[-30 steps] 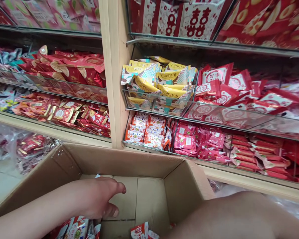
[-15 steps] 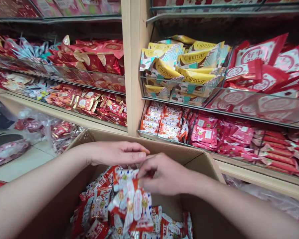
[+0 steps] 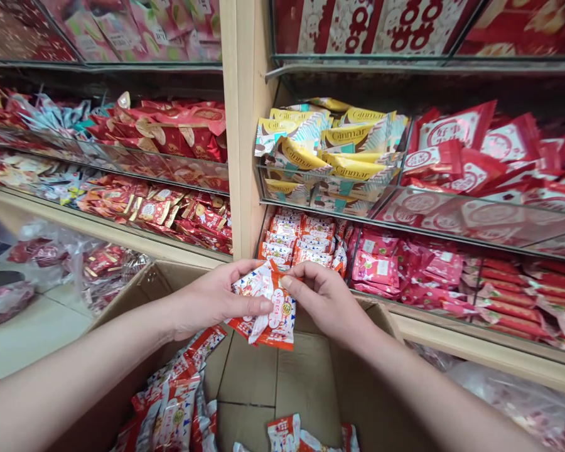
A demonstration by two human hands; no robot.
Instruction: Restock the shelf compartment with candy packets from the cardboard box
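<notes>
Above the cardboard box, both my hands hold a small bunch of red-and-white candy packets. My left hand grips them from the left, its thumb lying across the front and its fingers hidden behind. My right hand pinches the upper right edge of the front packet between thumb and fingers. How many packets are in the bunch I cannot tell. More packets of the same kind lie loose in the box, heaped at its left side and along the near edge.
Facing me, a shelf bin holds matching red-and-white packets. Yellow Ginmar packets sit above it, pink packets to its right. A wooden upright divides the shelves. Plastic bags of packets rest on the floor at left.
My hands have lifted the packets from the box up to near its far rim. My left hand now grips the bunch too. The view has tilted upward.
</notes>
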